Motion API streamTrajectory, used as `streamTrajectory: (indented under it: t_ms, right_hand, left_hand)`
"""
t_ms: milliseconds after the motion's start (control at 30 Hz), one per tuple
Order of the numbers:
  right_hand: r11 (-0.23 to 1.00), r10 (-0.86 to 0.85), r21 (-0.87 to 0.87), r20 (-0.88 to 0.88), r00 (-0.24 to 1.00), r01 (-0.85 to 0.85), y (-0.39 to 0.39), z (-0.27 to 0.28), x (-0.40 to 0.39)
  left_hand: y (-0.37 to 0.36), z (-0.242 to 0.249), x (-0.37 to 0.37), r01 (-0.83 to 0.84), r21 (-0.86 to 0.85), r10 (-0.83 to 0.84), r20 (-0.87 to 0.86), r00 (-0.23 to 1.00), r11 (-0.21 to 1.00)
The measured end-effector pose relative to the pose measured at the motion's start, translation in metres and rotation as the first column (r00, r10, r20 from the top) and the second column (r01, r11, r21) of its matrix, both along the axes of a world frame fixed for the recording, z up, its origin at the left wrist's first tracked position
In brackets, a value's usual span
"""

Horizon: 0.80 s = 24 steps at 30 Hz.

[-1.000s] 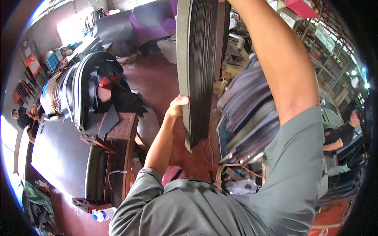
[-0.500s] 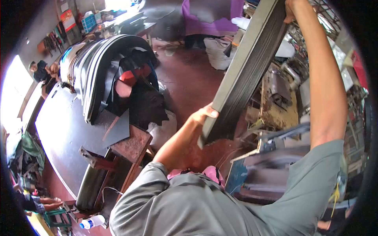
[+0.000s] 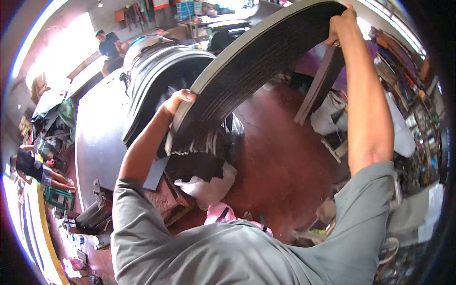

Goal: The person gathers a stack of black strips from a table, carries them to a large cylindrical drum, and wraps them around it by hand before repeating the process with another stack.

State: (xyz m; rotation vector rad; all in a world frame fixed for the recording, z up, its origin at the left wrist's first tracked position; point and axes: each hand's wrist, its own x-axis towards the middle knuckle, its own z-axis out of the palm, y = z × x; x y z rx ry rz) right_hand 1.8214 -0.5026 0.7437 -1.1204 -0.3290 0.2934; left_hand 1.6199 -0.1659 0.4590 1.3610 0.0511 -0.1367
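Observation:
Raised in front of me is a long, thick stack of dark sheets [image 3: 256, 61] with a grey top edge, bowed into an arc. My left hand [image 3: 179, 100] grips its lower left end, the thumb over the grey edge. Round the upper right end are the fingers of my right hand [image 3: 341, 26]. Behind the stack, at the left, a pile of curved black sheets [image 3: 156, 71] lies on a smooth grey table [image 3: 97, 137]. The stack hides part of that pile.
One person [image 3: 111, 47] sits by the window; another [image 3: 33, 166] is at the far left near a green stool [image 3: 59, 198]. A white sack [image 3: 209, 187] is below the stack. A wooden bench [image 3: 164, 199] stands lower left. Cluttered shelves [image 3: 422, 147] line the right.
My view has turned left. The stack, straight and steep before, now bends in an arc and hangs before the pile of black sheets. Both hands still hold it.

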Motion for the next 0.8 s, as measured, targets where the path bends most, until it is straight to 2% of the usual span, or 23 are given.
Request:
streamTrajectory:
  t_ms: [33, 67, 100, 167, 267, 467, 800]
  right_hand:
    - [1.000, 0.024, 0.009, -0.001, 1.000, -0.024, 0.014, 0.000, 0.016]
    - [0.999, 0.043, 0.021, -0.004, 0.999, -0.043, 0.028, -0.001, 0.031]
    - [0.998, 0.058, 0.032, -0.007, 0.998, -0.057, 0.039, -0.002, 0.047]
    - [0.996, 0.079, 0.052, -0.022, 0.997, -0.078, 0.067, -0.005, 0.079]
    - [0.991, 0.110, 0.082, -0.012, 0.994, -0.109, 0.104, 0.005, 0.116]
    - [0.972, 0.183, 0.153, -0.012, 0.983, -0.179, 0.180, 0.040, 0.189]
    - [0.923, 0.289, 0.273, -0.029, 0.957, -0.271, 0.311, 0.056, 0.334]
  left_hand:
    - [0.018, 0.009, 0.007, -0.059, 0.024, 0.058, 0.015, 0.998, 0.998]
    - [0.044, 0.005, 0.022, -0.074, -0.027, 0.073, -0.021, 0.997, 0.997]
    - [0.048, 0.032, 0.019, -0.146, 0.035, 0.145, 0.021, 0.989, 0.989]
    - [0.051, 0.073, 0.010, -0.280, 0.039, 0.280, -0.016, 0.960, 0.959]
    - [0.099, 0.101, 0.033, -0.335, 0.073, 0.333, 0.041, 0.942, 0.939]
    - [0.162, 0.194, 0.063, -0.486, 0.161, 0.454, 0.201, 0.868, 0.859]
    - [0.261, 0.330, 0.130, -0.695, 0.287, 0.551, 0.445, 0.706, 0.659]
